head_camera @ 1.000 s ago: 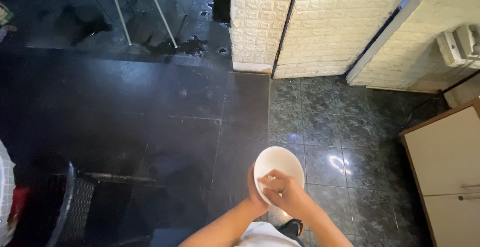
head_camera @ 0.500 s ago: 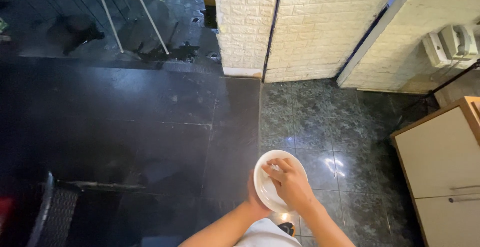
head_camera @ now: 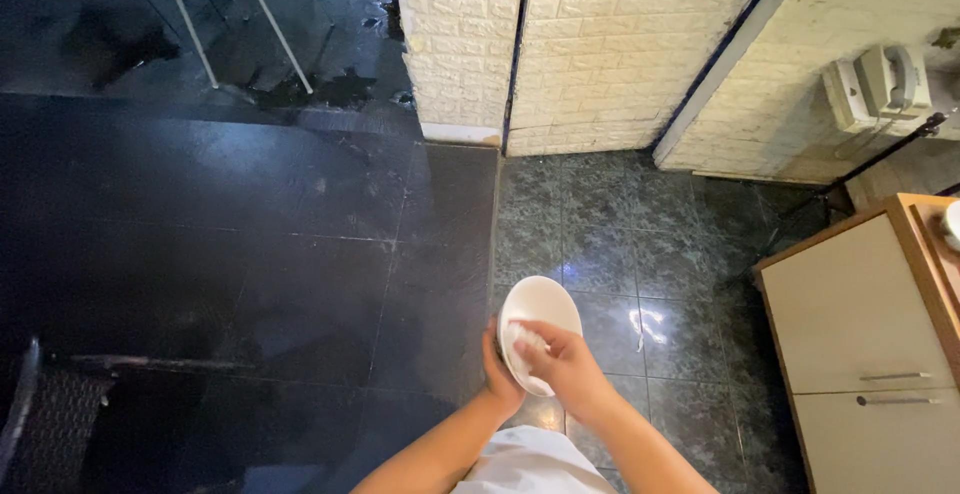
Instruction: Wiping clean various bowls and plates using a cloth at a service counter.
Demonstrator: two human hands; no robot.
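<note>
Since the earlier frame, both hands and the round white ceramic bowl (head_camera: pixel 540 326) have stayed put above the dark green tiled floor (head_camera: pixel 640 244). Left hand (head_camera: pixel 498 374) grips its rim; right hand (head_camera: pixel 562 364) presses a white cloth (head_camera: pixel 522 338) inside.

The view now sits further right than a second ago: the beige cabinet (head_camera: pixel 870 354) fills more of the right edge, and the dark woven chair (head_camera: pixel 40 424) left of it has nearly slipped out of sight. The right hand (head_camera: pixel 560 359), earlier at the lower rim of the white bowl (head_camera: pixel 538 319), now presses a white cloth (head_camera: pixel 522 337) inside it.
</note>
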